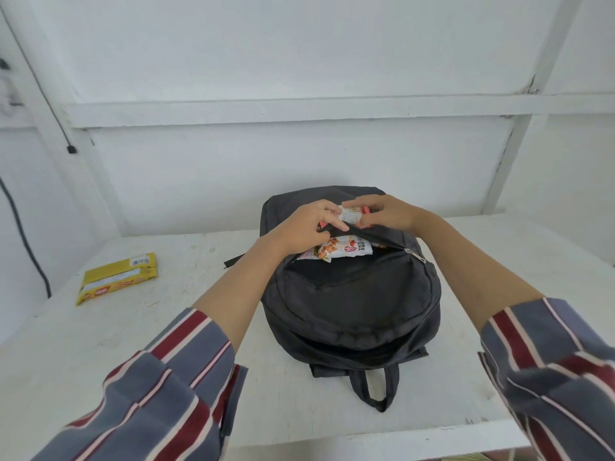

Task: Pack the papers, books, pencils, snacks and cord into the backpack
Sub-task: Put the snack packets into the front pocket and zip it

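From the head view, a soft charcoal fabric backpack [359, 304] lies flat on the rough white table [166, 344], its rounded front pocket unzipped. Above the opening, the left hand [309, 227] and right hand [386, 216] both pinch a small glossy snack packet [349, 214] with curled fingers. A crinkled orange-and-white wrapper [339, 251] pokes out of the pocket mouth. A flat yellow packet [116, 277] lies well apart, to the left.
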